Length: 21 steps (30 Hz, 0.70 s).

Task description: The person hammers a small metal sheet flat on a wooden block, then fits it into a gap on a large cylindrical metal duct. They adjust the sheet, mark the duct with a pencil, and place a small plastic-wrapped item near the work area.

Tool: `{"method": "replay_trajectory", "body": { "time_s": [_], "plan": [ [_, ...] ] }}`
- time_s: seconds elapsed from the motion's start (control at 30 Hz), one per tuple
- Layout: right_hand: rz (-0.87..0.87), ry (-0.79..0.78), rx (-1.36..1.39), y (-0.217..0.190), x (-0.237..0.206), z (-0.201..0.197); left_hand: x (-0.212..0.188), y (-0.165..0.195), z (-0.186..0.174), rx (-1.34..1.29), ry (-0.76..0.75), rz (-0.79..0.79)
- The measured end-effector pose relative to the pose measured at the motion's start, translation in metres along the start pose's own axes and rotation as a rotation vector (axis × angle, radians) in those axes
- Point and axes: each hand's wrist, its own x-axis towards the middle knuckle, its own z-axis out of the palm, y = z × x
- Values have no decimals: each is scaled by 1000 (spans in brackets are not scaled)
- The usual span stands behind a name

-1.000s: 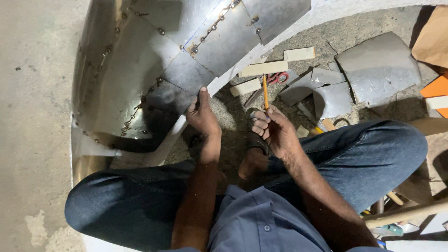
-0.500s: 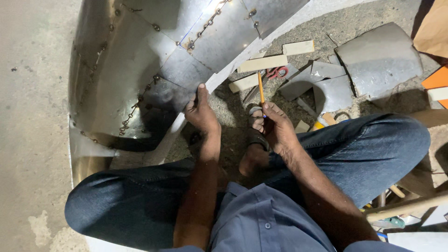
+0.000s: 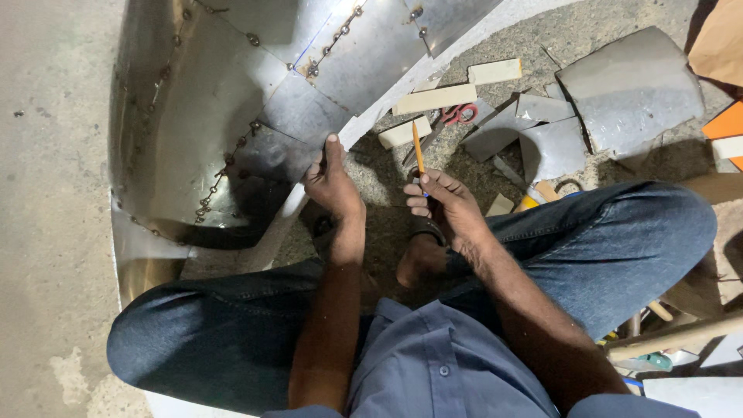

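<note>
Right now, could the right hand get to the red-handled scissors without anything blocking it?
Probably yes. The right hand holds a pencil, and the scissors lie just beyond it on open ground beside the wooden blocks. Only the full grip hinders picking them up.

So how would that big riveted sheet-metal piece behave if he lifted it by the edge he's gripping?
The curved metal duct looks thin, so probably light for its size but springy. Its riveted seams likely stiffen it. The left hand grips a bare edge, possibly sharp.
</note>
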Motion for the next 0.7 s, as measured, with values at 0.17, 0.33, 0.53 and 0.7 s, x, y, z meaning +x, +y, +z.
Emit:
{"method": "replay_trajectory", "body": {
  "time_s": [0.17,0.33,0.53,0.7],
  "plan": [
    [13,24,-23,4,2,-2,0,-4,-3,9,16,13],
    [23,35,-20,4,1,-1,1,-7,-3,-17,30,5],
    [24,36,5,3,2,0,1,-4,-3,21,13,-4],
    [27,62,12,2,1,1,2,-4,-2,13,7,1]
  ]
}}
